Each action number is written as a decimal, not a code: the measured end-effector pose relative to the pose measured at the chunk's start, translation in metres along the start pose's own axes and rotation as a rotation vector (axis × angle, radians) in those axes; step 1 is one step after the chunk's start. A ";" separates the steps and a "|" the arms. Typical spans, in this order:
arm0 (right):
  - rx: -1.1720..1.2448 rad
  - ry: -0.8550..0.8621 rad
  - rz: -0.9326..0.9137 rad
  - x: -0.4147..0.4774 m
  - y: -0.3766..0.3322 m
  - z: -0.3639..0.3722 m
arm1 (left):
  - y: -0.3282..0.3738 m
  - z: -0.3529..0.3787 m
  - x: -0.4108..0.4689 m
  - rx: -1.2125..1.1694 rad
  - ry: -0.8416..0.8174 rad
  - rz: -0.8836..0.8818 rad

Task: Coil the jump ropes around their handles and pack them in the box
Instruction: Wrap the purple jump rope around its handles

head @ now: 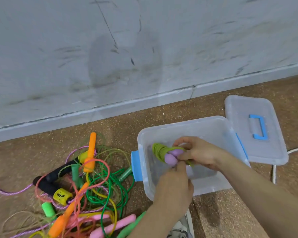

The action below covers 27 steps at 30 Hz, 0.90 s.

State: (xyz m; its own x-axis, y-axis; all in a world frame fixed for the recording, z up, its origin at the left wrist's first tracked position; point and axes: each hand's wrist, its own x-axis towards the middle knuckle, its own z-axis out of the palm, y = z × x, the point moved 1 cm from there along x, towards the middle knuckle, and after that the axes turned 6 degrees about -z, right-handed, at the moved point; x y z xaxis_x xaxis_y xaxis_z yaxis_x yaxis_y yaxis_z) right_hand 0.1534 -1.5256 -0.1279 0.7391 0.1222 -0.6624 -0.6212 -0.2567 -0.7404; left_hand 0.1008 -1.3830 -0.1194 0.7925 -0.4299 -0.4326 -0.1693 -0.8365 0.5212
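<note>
Nearest the camera, a shoe (pixel 181 227) shows at the bottom edge between the two forearms. To its left, a heap of loose jump ropes (pixel 86 188) lies tangled on the speckled floor (pixel 213 212), with orange, pink, green, black and yellow handles among the cords.

The left hand (pixel 175 184) has its back to the camera, and its curled fingertips pinch the near end of a coiled jump rope (pixel 169 154). The right hand (pixel 199 153) grips the same bundle from the right, fingers bent over its top. Olive-green cord (pixel 159 151) is wound round the paired purple handles (pixel 172 157). The bundle is held over the open clear plastic box (pixel 187 126), just inside its left wall, near the blue latch (pixel 135 166).

The box's lid (pixel 239 117) lies flat just beyond on the right, with a scuffed grey wall (pixel 144 48) behind.
</note>
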 end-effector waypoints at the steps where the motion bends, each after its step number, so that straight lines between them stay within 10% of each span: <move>1: -0.126 0.035 -0.054 0.006 0.000 -0.001 | 0.001 0.000 0.001 0.024 -0.030 0.007; 9: -0.614 0.231 -0.393 0.040 0.015 0.004 | -0.015 -0.025 0.036 0.469 -0.078 -0.071; 14: -0.772 0.434 -0.162 0.054 0.034 -0.002 | -0.025 -0.030 0.065 0.602 -0.174 -0.128; 27: 0.004 0.253 -0.135 0.029 0.027 -0.007 | -0.032 -0.018 0.083 0.234 0.093 0.105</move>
State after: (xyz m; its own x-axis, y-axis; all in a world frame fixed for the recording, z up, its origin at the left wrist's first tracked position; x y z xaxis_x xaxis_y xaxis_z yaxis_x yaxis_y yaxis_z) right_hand 0.1593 -1.5361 -0.1663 0.8562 -0.0879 -0.5091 -0.5137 -0.2505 -0.8206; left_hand 0.1824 -1.3853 -0.1583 0.8120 -0.4945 -0.3101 -0.3755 -0.8493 0.3711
